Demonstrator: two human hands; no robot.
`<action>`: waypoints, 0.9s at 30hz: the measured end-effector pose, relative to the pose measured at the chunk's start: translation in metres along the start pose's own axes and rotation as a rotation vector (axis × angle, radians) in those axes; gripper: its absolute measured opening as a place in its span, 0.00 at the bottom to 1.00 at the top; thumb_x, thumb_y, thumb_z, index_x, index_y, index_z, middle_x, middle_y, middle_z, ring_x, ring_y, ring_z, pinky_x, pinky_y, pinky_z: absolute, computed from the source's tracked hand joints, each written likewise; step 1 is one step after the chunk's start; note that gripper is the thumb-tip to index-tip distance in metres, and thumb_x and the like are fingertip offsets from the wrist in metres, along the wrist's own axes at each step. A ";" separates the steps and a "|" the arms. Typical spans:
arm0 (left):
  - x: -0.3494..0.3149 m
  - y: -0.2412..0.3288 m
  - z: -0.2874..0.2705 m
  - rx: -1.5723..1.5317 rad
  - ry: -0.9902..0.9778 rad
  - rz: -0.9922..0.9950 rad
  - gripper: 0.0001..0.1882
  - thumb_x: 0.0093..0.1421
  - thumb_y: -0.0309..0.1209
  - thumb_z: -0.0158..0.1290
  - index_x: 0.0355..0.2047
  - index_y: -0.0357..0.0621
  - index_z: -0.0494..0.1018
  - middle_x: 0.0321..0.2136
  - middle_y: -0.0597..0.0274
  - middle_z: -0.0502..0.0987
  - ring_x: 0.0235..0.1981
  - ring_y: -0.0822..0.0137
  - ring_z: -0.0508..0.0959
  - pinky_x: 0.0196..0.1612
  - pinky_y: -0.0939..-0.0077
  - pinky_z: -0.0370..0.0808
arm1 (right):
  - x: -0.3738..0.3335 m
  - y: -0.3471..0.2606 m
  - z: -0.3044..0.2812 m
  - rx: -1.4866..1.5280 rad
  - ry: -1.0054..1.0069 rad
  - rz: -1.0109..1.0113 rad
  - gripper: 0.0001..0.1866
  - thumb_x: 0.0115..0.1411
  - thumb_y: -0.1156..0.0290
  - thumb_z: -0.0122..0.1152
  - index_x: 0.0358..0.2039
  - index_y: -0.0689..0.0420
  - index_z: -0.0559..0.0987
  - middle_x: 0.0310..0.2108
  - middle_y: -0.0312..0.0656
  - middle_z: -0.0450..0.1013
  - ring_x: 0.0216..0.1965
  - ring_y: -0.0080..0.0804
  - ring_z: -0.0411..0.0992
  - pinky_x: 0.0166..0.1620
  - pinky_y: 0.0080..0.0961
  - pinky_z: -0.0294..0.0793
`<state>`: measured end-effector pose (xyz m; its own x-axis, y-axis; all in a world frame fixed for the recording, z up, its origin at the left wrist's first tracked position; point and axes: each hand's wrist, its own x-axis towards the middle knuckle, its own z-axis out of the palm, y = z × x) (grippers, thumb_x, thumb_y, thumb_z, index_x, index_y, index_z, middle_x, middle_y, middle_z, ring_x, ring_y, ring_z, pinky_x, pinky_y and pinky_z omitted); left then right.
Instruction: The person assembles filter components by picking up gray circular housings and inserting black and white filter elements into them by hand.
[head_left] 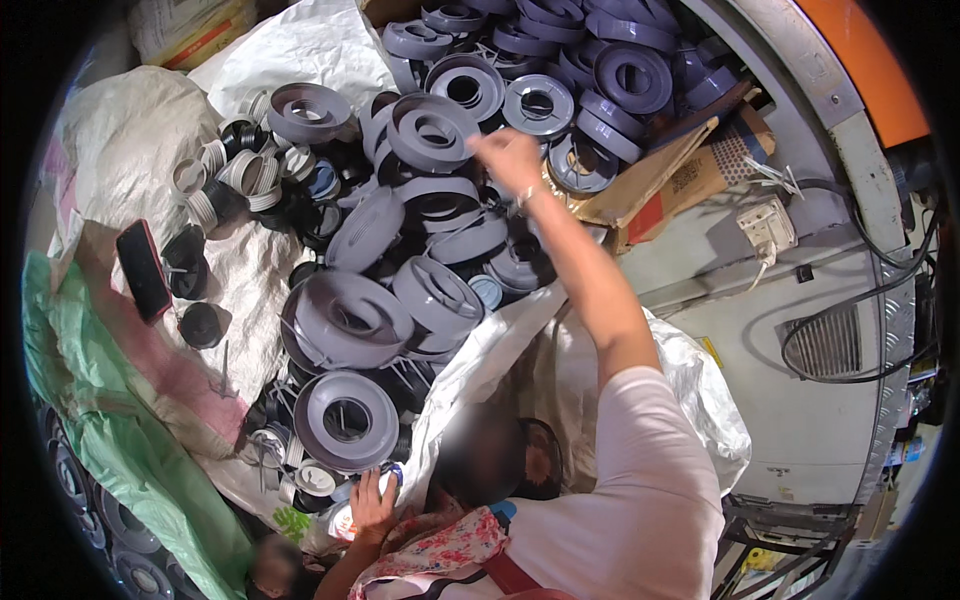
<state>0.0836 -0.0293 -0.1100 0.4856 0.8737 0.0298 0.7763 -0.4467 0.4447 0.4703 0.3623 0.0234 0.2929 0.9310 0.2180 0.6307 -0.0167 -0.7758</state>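
My right hand point(512, 160) reaches far into a heap of grey plastic parts. Its fingertips are closed at the rim of a round, flanged grey ring point(432, 132) with a hole in the middle. Close to the sack's edge, my left hand point(372, 507) lies with its fingers stretched and slightly apart, beside a small white-and-blue round piece point(397, 474). Just beyond it lies another flanged grey ring point(345, 420), face up. Larger grey bowl-shaped parts point(353, 318) rest between the two hands, some tilted on their sides.
Small black and white threaded caps point(250, 170) lie at the left on white woven sacking point(130, 125). A red-edged phone point(144, 271) lies there too. Green plastic sheeting point(110, 430) hangs at the left edge. Cardboard point(690, 175), a white socket point(767, 228) and black cable point(850, 376) are at the right.
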 end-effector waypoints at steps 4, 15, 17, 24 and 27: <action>-0.028 -0.031 0.049 0.197 0.123 0.123 0.21 0.49 0.39 0.50 0.44 0.50 0.71 0.43 0.49 0.71 0.44 0.51 0.71 0.42 0.57 0.66 | 0.091 0.044 -0.042 -1.206 0.130 0.158 0.31 0.52 0.55 0.54 0.51 0.63 0.67 0.55 0.50 0.61 0.59 0.50 0.53 0.57 0.50 0.53; -0.017 -0.022 0.035 0.172 0.137 0.127 0.25 0.54 0.52 0.48 0.46 0.52 0.66 0.35 0.50 0.72 0.36 0.54 0.73 0.38 0.59 0.67 | 0.100 0.117 -0.065 -1.118 0.339 0.325 0.31 0.58 0.66 0.48 0.61 0.51 0.53 0.45 0.59 0.63 0.48 0.53 0.64 0.47 0.47 0.68; -0.015 -0.024 0.045 0.227 0.197 0.141 0.20 0.55 0.43 0.48 0.47 0.53 0.66 0.37 0.50 0.72 0.38 0.54 0.73 0.39 0.59 0.68 | 0.090 0.111 -0.046 -1.445 0.173 0.342 0.31 0.56 0.68 0.49 0.59 0.64 0.53 0.44 0.70 0.64 0.46 0.61 0.65 0.48 0.47 0.67; -0.007 -0.027 0.048 0.226 0.277 0.180 0.20 0.53 0.31 0.50 0.49 0.53 0.65 0.42 0.51 0.72 0.41 0.54 0.73 0.40 0.60 0.68 | -0.044 0.046 -0.014 -1.130 -0.207 0.129 0.40 0.39 0.69 0.64 0.52 0.67 0.57 0.39 0.62 0.67 0.43 0.53 0.68 0.47 0.37 0.68; -0.014 -0.020 0.033 0.254 0.219 0.144 0.21 0.52 0.30 0.54 0.47 0.54 0.66 0.41 0.54 0.73 0.39 0.58 0.74 0.39 0.64 0.70 | -0.079 0.014 -0.014 -0.916 -0.310 -0.019 0.35 0.38 0.70 0.62 0.48 0.66 0.61 0.39 0.63 0.67 0.42 0.55 0.68 0.43 0.39 0.70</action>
<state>0.0744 -0.0389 -0.1486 0.5209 0.8066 0.2794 0.7948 -0.5777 0.1858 0.4657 0.2835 0.0038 0.1565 0.9868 -0.0420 0.9876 -0.1559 0.0170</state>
